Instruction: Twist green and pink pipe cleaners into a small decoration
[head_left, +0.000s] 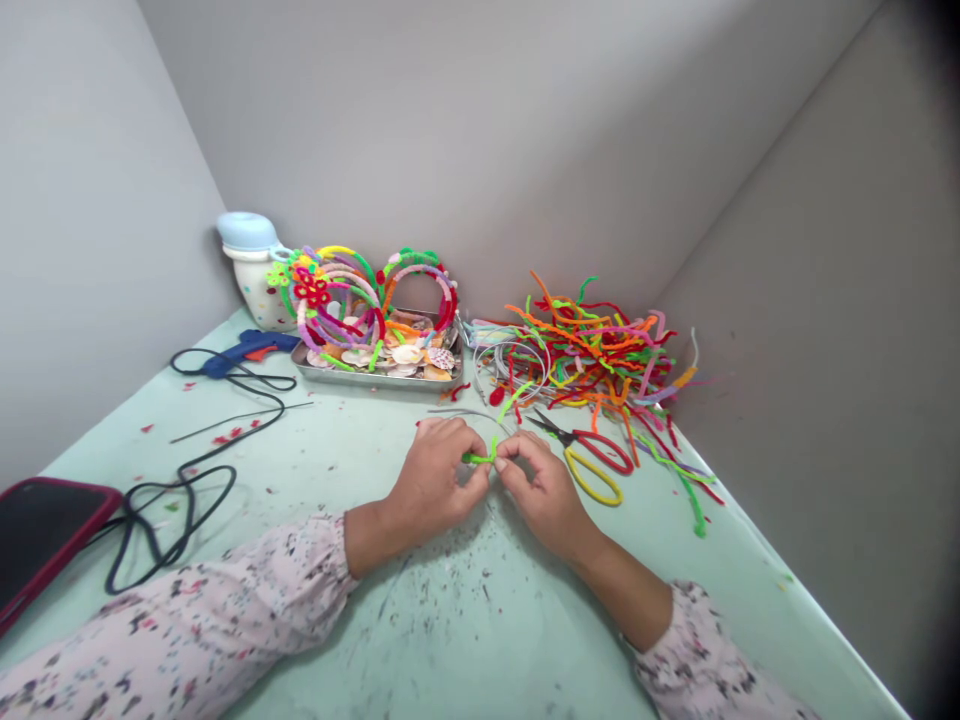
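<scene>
Both hands meet low over the middle of the table. A bright green pipe cleaner point(494, 446) runs between them, one end rising above the fingers. My left hand point(439, 475) pinches it between thumb and forefinger. From the other side, my right hand point(541, 487) closes thumb and fingertips on the same pipe cleaner. A thin grey wire point(469, 411) curves behind the fingers; whether either hand grips it I cannot tell. Just right of my right hand lie scissors point(592, 460) with one red and one yellow handle, blades partly apart.
At the back, a metal tray point(375, 380) holds shells and colourful wrapped hoops point(341, 300). A white cup point(259, 280) with a blue lid and a blue glue gun point(244, 350) stand left. Pipe cleaners point(600, 345) heap at right. A dark cord point(191, 490) winds near a phone point(52, 540).
</scene>
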